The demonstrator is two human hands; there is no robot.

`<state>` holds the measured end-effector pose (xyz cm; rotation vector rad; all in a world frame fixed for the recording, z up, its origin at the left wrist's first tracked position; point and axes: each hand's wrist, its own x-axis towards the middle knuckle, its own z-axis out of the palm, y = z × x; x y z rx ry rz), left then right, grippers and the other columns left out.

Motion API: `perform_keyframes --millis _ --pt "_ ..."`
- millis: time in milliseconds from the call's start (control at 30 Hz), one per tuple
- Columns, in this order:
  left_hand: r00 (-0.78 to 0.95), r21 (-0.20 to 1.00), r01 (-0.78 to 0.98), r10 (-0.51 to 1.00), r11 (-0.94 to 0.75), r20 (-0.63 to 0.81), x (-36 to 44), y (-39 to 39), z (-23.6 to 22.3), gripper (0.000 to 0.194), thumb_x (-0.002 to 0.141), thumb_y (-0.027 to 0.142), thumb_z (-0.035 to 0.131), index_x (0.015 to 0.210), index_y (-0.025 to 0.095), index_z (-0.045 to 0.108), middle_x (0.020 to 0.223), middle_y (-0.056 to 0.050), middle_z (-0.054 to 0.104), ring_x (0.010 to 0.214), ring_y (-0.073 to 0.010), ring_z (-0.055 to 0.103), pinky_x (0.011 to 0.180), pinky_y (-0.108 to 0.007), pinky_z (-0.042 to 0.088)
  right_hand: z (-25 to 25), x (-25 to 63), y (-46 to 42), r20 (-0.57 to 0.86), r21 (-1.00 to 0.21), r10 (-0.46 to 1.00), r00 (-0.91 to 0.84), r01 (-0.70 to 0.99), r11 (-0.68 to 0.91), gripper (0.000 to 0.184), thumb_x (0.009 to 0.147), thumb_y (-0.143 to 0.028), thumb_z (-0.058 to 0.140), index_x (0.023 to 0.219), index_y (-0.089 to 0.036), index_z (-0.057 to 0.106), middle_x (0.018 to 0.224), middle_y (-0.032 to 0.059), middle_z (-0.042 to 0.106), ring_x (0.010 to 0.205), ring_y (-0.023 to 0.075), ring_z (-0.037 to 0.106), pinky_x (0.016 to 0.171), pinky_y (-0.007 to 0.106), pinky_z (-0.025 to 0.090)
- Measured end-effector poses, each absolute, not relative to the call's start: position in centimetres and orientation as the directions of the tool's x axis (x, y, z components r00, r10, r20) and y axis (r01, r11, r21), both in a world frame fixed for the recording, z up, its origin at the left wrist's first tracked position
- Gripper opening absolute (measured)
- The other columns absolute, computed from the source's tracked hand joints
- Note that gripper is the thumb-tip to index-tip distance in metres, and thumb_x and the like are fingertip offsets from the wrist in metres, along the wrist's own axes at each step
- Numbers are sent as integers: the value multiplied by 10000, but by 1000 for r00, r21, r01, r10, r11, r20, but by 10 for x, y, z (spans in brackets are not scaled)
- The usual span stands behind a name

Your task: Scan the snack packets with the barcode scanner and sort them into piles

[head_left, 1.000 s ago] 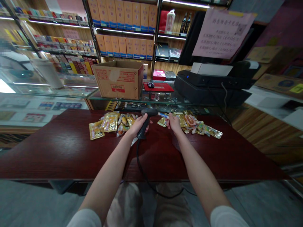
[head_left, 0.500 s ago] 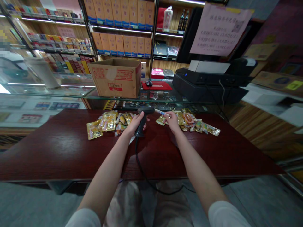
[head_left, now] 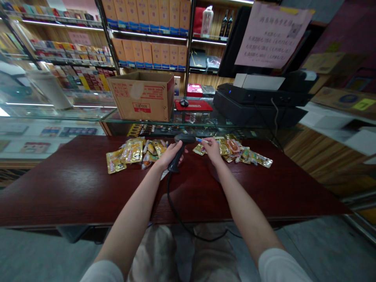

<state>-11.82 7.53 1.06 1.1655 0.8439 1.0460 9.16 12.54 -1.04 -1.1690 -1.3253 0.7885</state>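
Gripping scanner (head_left: 179,150), packet (head_left: 200,140) partly hidden, blurred

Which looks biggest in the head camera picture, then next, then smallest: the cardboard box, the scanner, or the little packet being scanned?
1. cardboard box, though it is farthest away
2. scanner in the left hand
3. little packet in the right hand

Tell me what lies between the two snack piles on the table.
In the head view, the left hand gripping the black scanner sits between the left pile and right pile, with the right hand holding a small packet at the scanner's nose.
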Motion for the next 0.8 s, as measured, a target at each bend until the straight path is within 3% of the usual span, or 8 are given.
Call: perform_keyframes --millis 100,300,400,533,633,800 --pt "323 984 -172 946 50 8 -117 76 6 557 794 696 589 881 146 602 584 -6 591 415 -84 519 378 -181 397 -8 90 124 283 -941 952 116 227 252 169 745 -353 567 832 -209 557 732 24 682 537 154 609 543 273 462" --pt "365 992 -110 931 56 -12 -115 75 5 601 797 730 546 848 138 637 529 -3 560 402 -94 521 377 -184 390 -8 93 124 308 -908 940 144 341 245 230 784 -402 571 908 -208 576 774 27 667 600 171 610 604 282 471" --pt "334 991 -107 942 78 -38 -116 73 11 632 801 743 524 901 132 647 509 0 556 385 -101 511 370 -193 384 -6 106 123 421 -757 889 179 610 236 201 836 -325 521 972 -198 598 884 68 681 747 206 617 729 312 464" --pt "202 988 -119 977 98 -72 -123 72 20 603 821 718 525 894 128 624 487 13 540 362 -93 484 370 -197 382 -4 128 119 505 -454 844 182 887 81 251 864 -178 438 1037 -174 620 1101 139 658 1047 274 565 892 374 385" --pt "29 990 -133 999 47 -43 -133 74 25 532 836 670 557 845 139 591 499 24 539 363 -78 473 382 -190 391 -7 137 116 426 -307 892 154 952 -18 256 863 -190 482 1053 -157 651 1152 165 641 1124 315 531 921 416 357" --pt "-243 999 -53 970 5 -17 -155 79 28 397 847 552 628 806 160 577 503 15 556 379 -106 512 376 -208 397 -12 129 114 336 -168 938 88 985 -33 319 890 -287 533 1160 -182 665 1165 178 646 1123 348 545 937 470 328"
